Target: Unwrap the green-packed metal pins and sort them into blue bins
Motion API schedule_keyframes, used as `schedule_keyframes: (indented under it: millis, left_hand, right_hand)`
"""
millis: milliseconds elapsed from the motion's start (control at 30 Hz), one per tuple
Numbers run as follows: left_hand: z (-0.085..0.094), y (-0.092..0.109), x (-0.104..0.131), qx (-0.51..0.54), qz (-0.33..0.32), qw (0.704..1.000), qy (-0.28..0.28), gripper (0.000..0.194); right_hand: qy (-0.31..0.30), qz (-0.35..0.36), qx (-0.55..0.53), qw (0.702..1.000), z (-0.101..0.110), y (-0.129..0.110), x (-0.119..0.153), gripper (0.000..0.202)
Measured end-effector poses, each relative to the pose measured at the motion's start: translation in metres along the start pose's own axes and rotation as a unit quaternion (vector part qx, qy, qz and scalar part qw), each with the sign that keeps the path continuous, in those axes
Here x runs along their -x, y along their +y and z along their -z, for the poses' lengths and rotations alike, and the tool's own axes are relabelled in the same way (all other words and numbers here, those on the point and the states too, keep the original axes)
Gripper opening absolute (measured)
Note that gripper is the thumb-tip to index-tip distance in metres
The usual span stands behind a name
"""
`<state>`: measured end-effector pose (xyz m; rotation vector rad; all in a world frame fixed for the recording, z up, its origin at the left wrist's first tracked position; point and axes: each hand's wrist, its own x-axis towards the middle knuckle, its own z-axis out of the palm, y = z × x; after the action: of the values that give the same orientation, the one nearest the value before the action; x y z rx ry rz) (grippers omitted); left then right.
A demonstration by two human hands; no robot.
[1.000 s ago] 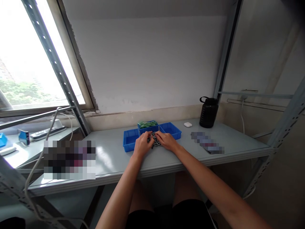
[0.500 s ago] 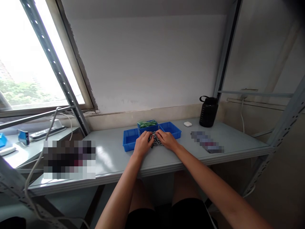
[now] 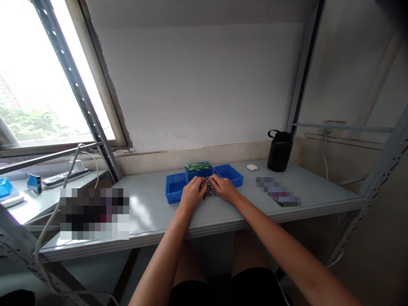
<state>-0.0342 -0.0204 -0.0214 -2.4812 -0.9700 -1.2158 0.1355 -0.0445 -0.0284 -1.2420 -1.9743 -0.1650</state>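
Observation:
A pile of small dark and shiny metal screws [image 3: 210, 190] lies on the grey table, close in front of the blue bins. On the pile's left side, my left hand [image 3: 192, 191] is closed, its fingertips bent in among the screws. From the right, my right hand [image 3: 224, 187] meets it with thumb and fingers pinched at the pile's top. The fingertips of both hands nearly touch. Which single screws they grip is too small to make out. Behind the hands stand a left blue bin [image 3: 171, 198], a middle blue bin [image 3: 191, 174] holding green packets [image 3: 198, 166], and a right blue bin [image 3: 239, 181].
A black water bottle [image 3: 280, 152] stands at the back right, with a small white case [image 3: 251, 167] to its left. Blurred-out items lie on the table at right [image 3: 279, 192] and left [image 3: 94, 212]. A pale cable [image 3: 47, 229] hangs by the left shelf post.
The view has shifted slightly, so everything sits a little lower and further right. Both hands stay at the screw pile with almost the same pose.

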Motion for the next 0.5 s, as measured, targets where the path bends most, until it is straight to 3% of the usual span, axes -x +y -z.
schedule_keyframes:
  millis: [500]
  left_hand:
    - [0.0017, -0.0009, -0.0003, 0.012, 0.000, 1.000, 0.010, 0.016]
  right_hand:
    - [0.062, -0.041, -0.056, 0.996, 0.0020, 0.0093, -0.0008, 0.027]
